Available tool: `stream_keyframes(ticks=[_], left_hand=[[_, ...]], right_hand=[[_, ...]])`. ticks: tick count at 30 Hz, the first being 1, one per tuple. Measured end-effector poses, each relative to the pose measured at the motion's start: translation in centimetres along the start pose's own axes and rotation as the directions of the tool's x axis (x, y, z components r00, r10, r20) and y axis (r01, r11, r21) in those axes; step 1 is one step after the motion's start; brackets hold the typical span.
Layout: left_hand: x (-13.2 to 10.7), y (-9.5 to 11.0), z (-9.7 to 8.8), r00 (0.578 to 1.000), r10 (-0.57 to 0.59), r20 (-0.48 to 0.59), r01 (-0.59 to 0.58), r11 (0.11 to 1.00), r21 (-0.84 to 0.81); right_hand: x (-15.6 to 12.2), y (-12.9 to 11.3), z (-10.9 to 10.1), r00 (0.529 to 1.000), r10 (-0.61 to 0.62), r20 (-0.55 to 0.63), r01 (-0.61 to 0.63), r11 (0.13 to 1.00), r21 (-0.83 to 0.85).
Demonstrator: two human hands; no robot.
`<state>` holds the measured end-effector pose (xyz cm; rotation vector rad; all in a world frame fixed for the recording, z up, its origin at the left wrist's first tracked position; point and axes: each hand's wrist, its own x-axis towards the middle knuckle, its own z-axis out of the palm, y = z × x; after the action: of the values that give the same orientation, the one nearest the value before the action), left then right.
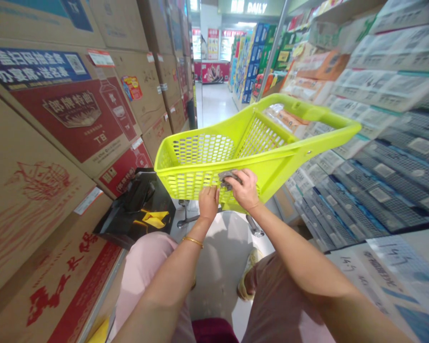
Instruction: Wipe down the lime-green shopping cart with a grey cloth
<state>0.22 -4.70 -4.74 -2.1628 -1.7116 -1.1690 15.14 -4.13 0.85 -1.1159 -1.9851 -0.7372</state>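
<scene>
- Seen at nine to ten o'clock: cardboard liquor cartons, stacked in columns with printed sides outward, probably to keep brand and price labels readable from the aisle.
- Tucked at eight o'clock, just beside the lower cartons: a black container, bag or box hard to tell, marked by a yellow patch; likely kept at the edge to leave floor for feet and wheels.
- Set near the centre, towards six o'clock: left hand, fingers bent against the lower perforated wall of a lime-green shopping trolley, perhaps to steady the plastic. Cannot tell whether grip clenched on the lattice or merely resting there.
- Pressed to the same wall, just right of the left hand: a grey cloth, bunched rather than spread, probably for a thicker pad under the fingers.
- Placed towards four o'clock: right hand, grip grasping the cloth from above, apparently for a firm push into the wall.
- Standing side-on across the centre: the trolley, handle pointing between two and three o'clock, seemingly turned so as to bring the long wall within easy reach.
- Piled just past three o'clock: dark wrapped packs, laid in close rows, probably for stability.
</scene>
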Motion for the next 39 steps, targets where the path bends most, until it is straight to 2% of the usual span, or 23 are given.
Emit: stream_keyframes(ticks=[3,6,13,20,25,34,39], left_hand=[[0.0,0.1,-0.1,1.000,-0.002,-0.011,0.002,1.000,0.002],[0.0,0.1,-0.3,1.000,0.000,-0.004,0.000,1.000,0.002],[-0.3,0.4,-1.1,0.998,0.056,-0.040,-0.053,0.997,0.054],[0.1,2.0,-2.2,0.992,0.128,-0.007,-0.128,0.991,0.026],[0.9,3.2,-1.8,0.986,0.169,0.012,-0.170,0.984,0.060],[1.8,5.1,-1.6,0.996,-0.072,0.058,0.067,0.994,0.089],[2.6,5.6,-1.6,0.985,-0.142,0.094,0.131,0.984,0.118]], right_hand=[[-0.4,-0.6,0.1,0.994,-0.014,0.108,0.010,0.999,0.041],[-0.9,-1.1,0.3,0.989,-0.030,0.148,0.024,0.999,0.046],[-1.1,0.5,0.8,0.996,-0.048,0.078,0.043,0.997,0.056],[-0.9,2.9,-1.2,0.991,0.134,-0.030,-0.127,0.977,0.171],[-1.4,3.5,-1.8,0.985,0.170,-0.021,-0.163,0.966,0.201],[-0.9,2.5,-1.4,0.992,0.122,0.028,-0.126,0.971,0.203],[-0.7,2.4,-1.3,0.996,0.086,0.006,-0.085,0.980,0.182]])
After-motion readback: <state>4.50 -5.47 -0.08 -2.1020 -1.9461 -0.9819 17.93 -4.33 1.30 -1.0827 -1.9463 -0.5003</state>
